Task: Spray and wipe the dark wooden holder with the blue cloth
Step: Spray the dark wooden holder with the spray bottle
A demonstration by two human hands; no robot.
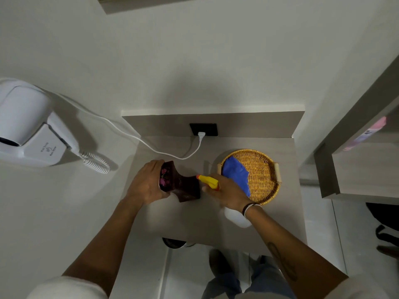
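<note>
The dark wooden holder [183, 186] lies tilted on the grey shelf [194, 223], with pink flowers showing in its open end. My left hand [149, 182] grips that end. My right hand [226, 193] holds a white spray bottle [236, 217] with a yellow trigger head [208, 181]; the nozzle points at the holder from the right, a few centimetres away. The blue cloth [236, 174] lies crumpled in the left half of a round wicker tray [264, 169], just behind my right hand.
A white wall-mounted hair dryer [28, 126] with a coiled cord hangs at the left; its white cable runs to a black socket [203, 129] at the shelf's back. A grey cabinet [356, 158] stands at the right. A bin [173, 242] sits below the shelf's front edge.
</note>
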